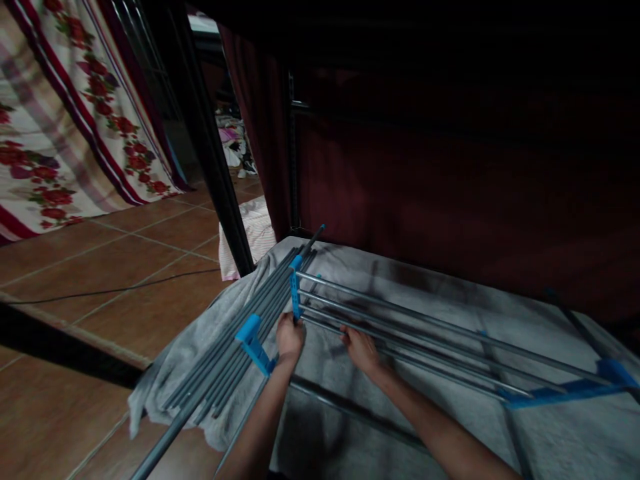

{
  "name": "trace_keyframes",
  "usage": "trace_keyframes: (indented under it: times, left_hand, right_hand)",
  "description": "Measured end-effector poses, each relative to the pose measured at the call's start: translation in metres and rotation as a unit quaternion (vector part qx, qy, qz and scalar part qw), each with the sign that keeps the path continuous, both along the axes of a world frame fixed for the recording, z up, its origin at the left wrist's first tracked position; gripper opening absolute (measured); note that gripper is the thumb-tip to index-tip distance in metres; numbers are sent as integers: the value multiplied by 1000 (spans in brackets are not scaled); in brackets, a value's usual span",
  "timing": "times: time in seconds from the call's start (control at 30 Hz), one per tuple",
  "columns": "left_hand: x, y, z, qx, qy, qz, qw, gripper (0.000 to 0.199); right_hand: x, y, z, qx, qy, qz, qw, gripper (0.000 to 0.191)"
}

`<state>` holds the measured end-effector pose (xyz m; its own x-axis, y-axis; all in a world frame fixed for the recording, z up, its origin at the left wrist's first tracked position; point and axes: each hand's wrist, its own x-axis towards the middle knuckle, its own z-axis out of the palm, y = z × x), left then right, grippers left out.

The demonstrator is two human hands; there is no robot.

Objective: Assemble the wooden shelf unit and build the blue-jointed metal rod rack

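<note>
My left hand (290,339) is closed around the lower end of an upright blue plastic bracket (295,293). Several thin grey metal tubes (395,308) run from that bracket to another blue bracket (565,393) on the right. The fingers of my right hand (361,348) are closed at the lowest of these tubes, a short way right of the bracket; its fingertips are partly hidden. Nearer to me, a separate blue bracket (254,343) sits tilted on a thicker tube, left of my left forearm. A bundle of loose grey tubes (240,333) lies beyond it.
Grey fabric (390,267) covers the low surface under everything. A black post (205,133) rises at the left, and a dark red curtain (425,193) hangs behind. Tiled floor (165,233), a black cable (125,290) and a flowered cloth (75,113) are at the left.
</note>
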<state>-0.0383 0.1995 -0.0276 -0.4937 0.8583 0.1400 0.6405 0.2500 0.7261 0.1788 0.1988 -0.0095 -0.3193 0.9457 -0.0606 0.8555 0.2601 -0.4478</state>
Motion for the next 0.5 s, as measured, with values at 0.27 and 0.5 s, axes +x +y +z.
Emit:
trace_keyframes:
  times: [0.27,0.5]
  left_hand:
    - [8,0,0,13,-35,17,999,12]
    - [12,-3,-2,22,-28,14,999,10]
  right_hand:
    - [7,-4,1,-10,23,4,1000,25]
    - [11,-3,-3,-11,23,3,1000,25]
